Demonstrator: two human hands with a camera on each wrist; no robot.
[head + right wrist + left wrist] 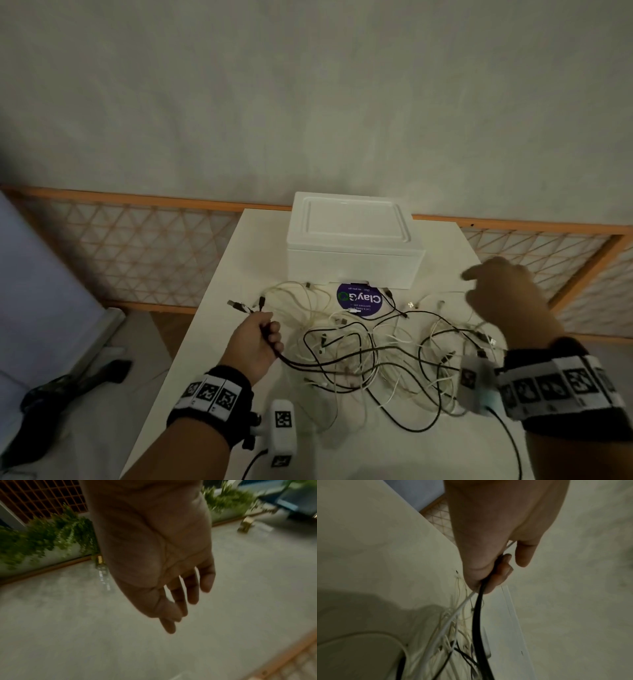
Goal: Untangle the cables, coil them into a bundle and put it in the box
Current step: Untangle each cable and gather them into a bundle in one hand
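Observation:
A tangle of black and white cables lies spread over the white table, in front of a closed white box. My left hand grips a black cable and a thin white one near their plug ends, at the left of the tangle. The left wrist view shows the curled fingers round the black cable and the white cable. My right hand hovers above the tangle's right side with fingers straight and nothing in it. The right wrist view shows its bare palm and extended fingers.
A round purple sticker lies on the table just before the box. A wooden lattice rail runs behind the table. The table's left edge drops to the floor, where dark objects lie.

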